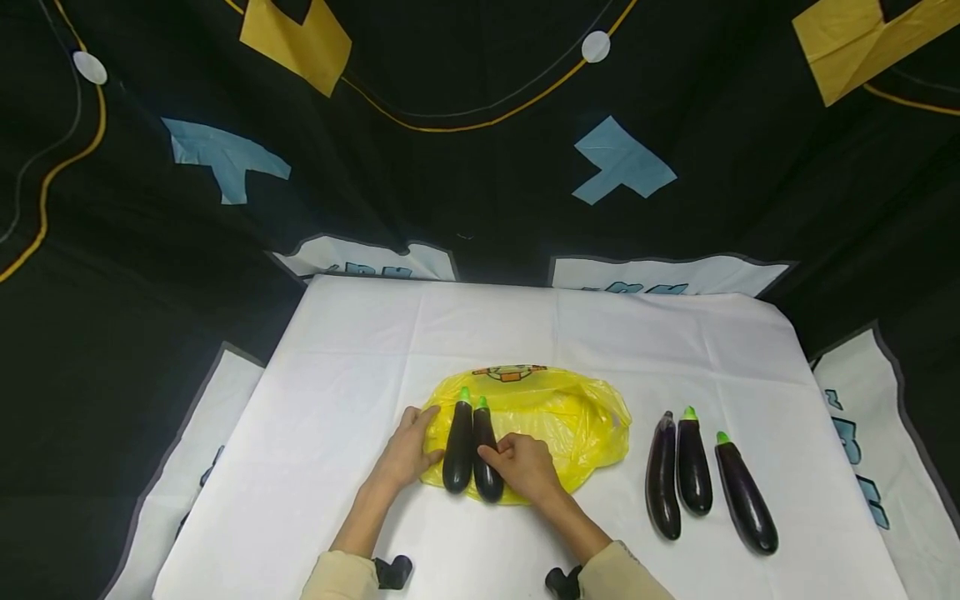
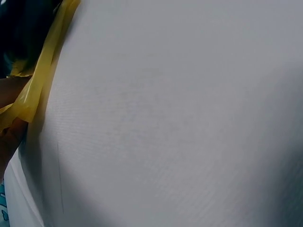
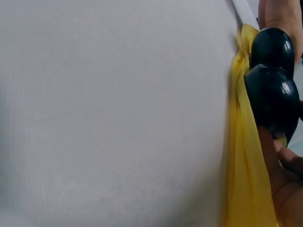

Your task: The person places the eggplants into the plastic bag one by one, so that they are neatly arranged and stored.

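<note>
Two dark purple eggplants with green tips lie side by side on a yellow plastic bag (image 1: 558,425), toward its left part. My left hand (image 1: 405,446) is at the bag's left edge, beside the left eggplant (image 1: 458,446). A fold of the bag's plastic (image 2: 35,90) runs between its thumb and fingers in the left wrist view. My right hand (image 1: 525,467) grips the right eggplant (image 1: 486,442) from its right side, thumb over its lower half. In the right wrist view the fingers (image 3: 267,156) reach against the near eggplant (image 3: 272,101).
On the right of the white-covered table (image 1: 360,333) lie a curved eggplant (image 1: 663,479), a shorter eggplant (image 1: 694,467) and a slanted eggplant (image 1: 746,500). A black patterned cloth (image 1: 465,200) hangs behind the table.
</note>
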A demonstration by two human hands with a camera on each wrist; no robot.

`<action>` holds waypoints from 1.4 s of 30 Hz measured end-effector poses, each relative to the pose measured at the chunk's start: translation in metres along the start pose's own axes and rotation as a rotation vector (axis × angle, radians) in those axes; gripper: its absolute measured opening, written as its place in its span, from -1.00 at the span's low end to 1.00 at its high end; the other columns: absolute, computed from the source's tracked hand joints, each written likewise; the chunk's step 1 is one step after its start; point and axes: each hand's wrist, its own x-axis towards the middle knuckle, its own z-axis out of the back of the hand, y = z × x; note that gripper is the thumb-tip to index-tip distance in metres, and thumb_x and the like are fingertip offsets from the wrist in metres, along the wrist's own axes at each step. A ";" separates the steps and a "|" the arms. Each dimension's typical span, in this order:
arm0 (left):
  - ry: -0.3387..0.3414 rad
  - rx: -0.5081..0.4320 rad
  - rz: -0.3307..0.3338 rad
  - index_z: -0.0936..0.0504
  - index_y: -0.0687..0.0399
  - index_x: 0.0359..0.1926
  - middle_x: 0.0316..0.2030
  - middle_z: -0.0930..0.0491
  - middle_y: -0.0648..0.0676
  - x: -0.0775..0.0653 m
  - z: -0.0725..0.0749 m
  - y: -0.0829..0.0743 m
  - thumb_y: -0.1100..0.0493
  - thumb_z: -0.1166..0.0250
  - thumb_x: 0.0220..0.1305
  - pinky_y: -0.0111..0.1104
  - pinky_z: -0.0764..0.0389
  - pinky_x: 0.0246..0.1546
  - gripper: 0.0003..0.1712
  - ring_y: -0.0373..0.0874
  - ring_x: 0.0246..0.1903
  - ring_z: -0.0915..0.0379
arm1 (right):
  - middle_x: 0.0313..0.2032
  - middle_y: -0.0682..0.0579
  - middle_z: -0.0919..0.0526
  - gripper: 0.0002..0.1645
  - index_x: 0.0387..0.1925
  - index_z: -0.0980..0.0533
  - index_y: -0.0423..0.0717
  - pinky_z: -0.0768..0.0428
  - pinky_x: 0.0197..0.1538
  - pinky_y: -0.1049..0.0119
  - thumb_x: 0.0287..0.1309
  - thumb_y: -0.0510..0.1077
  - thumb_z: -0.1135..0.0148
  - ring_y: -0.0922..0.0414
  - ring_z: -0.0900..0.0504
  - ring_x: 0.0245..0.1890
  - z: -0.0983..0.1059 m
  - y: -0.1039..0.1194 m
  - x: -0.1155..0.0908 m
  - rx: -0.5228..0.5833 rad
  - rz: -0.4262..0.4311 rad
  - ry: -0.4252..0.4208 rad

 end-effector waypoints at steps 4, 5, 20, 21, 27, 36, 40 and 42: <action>0.019 -0.003 0.033 -0.32 0.22 0.32 -0.11 -0.28 0.09 0.000 0.001 -0.001 0.24 -0.48 -0.03 -0.21 -0.48 -0.03 -0.13 -0.08 -0.22 -0.33 | -0.58 0.16 -0.59 -0.52 -0.44 -0.57 -0.12 -0.49 -0.54 0.37 0.09 0.24 -0.26 0.27 -0.52 -0.58 -0.002 0.000 0.000 -0.002 -0.002 0.002; 0.026 -0.006 0.045 -0.32 0.21 0.32 -0.10 -0.29 0.09 0.000 0.001 -0.002 0.24 -0.48 -0.03 -0.21 -0.48 -0.02 -0.13 -0.08 -0.21 -0.33 | -0.58 0.16 -0.59 -0.52 -0.44 -0.57 -0.13 -0.49 -0.54 0.38 0.09 0.24 -0.26 0.27 -0.52 -0.58 -0.002 0.000 0.000 -0.003 -0.002 0.003; 0.018 -0.005 0.018 -0.32 0.23 0.32 -0.10 -0.30 0.09 -0.001 0.001 0.001 0.25 -0.46 -0.01 -0.21 -0.49 -0.02 -0.16 -0.09 -0.21 -0.34 | -0.61 0.15 -0.58 -0.52 -0.45 -0.56 -0.15 -0.47 -0.58 0.36 0.07 0.22 -0.28 0.25 -0.51 -0.62 -0.005 0.003 0.000 -0.004 -0.037 0.005; 0.018 -0.004 0.013 -0.32 0.23 0.32 -0.10 -0.30 0.09 -0.001 0.001 0.001 0.25 -0.46 -0.01 -0.21 -0.49 -0.03 -0.16 -0.09 -0.20 -0.33 | -0.60 0.14 -0.58 -0.52 -0.44 -0.56 -0.15 -0.47 -0.58 0.36 0.07 0.22 -0.29 0.25 -0.51 -0.61 -0.005 0.003 0.000 -0.005 -0.041 0.002; 0.020 -0.011 0.000 -0.32 0.24 0.32 -0.09 -0.29 0.09 -0.001 0.000 0.001 0.27 -0.44 0.00 -0.20 -0.48 -0.03 -0.17 -0.09 -0.20 -0.33 | -0.52 0.10 -0.59 -0.51 -0.33 -0.55 -0.17 -0.51 -0.52 0.39 0.05 0.20 -0.33 0.25 -0.53 -0.54 -0.007 0.005 0.000 -0.003 -0.041 -0.037; 0.011 -0.007 -0.002 -0.32 0.24 0.32 -0.08 -0.29 0.11 -0.001 0.001 0.001 0.26 -0.45 0.00 -0.19 -0.47 0.01 -0.17 -0.06 -0.18 -0.34 | -0.50 0.12 -0.57 -0.52 -0.32 -0.56 -0.17 -0.52 -0.49 0.42 0.03 0.18 -0.34 0.27 -0.52 -0.51 -0.008 0.005 0.000 -0.011 -0.027 -0.065; 0.009 -0.008 -0.001 -0.32 0.23 0.32 -0.09 -0.29 0.10 -0.001 0.000 0.001 0.27 -0.45 0.00 -0.21 -0.47 0.01 -0.16 -0.06 -0.18 -0.34 | -0.50 0.12 -0.57 -0.52 -0.31 -0.56 -0.17 -0.51 -0.51 0.43 0.05 0.19 -0.33 0.27 -0.52 -0.52 -0.008 0.004 0.000 -0.011 -0.027 -0.062; 0.011 -0.004 0.002 -0.32 0.23 0.32 -0.09 -0.29 0.10 -0.001 0.000 0.002 0.26 -0.45 0.00 -0.20 -0.48 0.01 -0.17 -0.07 -0.18 -0.34 | -0.50 0.12 -0.57 -0.51 -0.30 -0.56 -0.17 -0.52 -0.50 0.43 0.05 0.19 -0.33 0.27 -0.53 -0.52 -0.008 0.004 0.000 -0.012 -0.023 -0.066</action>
